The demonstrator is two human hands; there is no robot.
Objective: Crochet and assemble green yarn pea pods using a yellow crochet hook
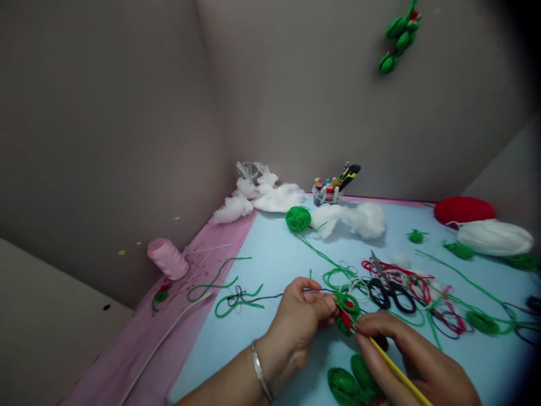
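My left hand (302, 316), with a bracelet at the wrist, pinches a small green and red crochet piece (347, 307) by its left side. In my right hand (406, 349) is a crochet hook with a yellow handle (399, 369), its front end at the right edge of that piece. The tip is too small to make out. Below the hands lie plump green crocheted pieces (344, 385), partly hidden behind my right fingers. Just beyond my right hand rest black-handled scissors (386, 290) among loose strands.
Tangled red, green and white yarn (422, 282) spreads at the right. A green yarn ball (298, 219) sits by white stuffing (350, 219). Behind stands a tub of thread spools and a cutter (327, 193). Red yarn (464, 210) and white yarn (494, 237) lie far right; a pink spool (168, 258), left.
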